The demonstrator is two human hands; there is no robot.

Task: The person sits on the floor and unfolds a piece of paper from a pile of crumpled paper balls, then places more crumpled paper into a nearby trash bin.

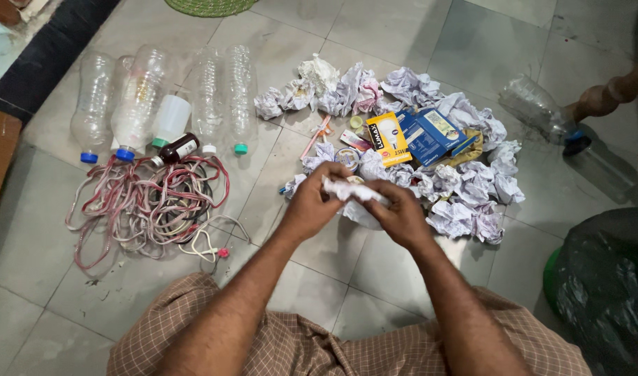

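Observation:
My left hand [310, 203] and my right hand [402, 212] both grip one crumpled white paper [352, 189], held between them just above the tiled floor [375, 278]. Right behind the hands lies a heap of crumpled paper balls [465, 195] mixed with small cardboard boxes, one yellow [387, 137] and two blue [430, 132]. More paper wads [333, 87] lie at the far side of the heap.
Several empty clear plastic bottles [141, 97] lie in a row at the left, with a small brown bottle [176, 150]. A tangle of pink and white cords [148, 205] lies in front of them. A black bag-lined bin [604, 285] stands at the right, beside another bottle [542, 108].

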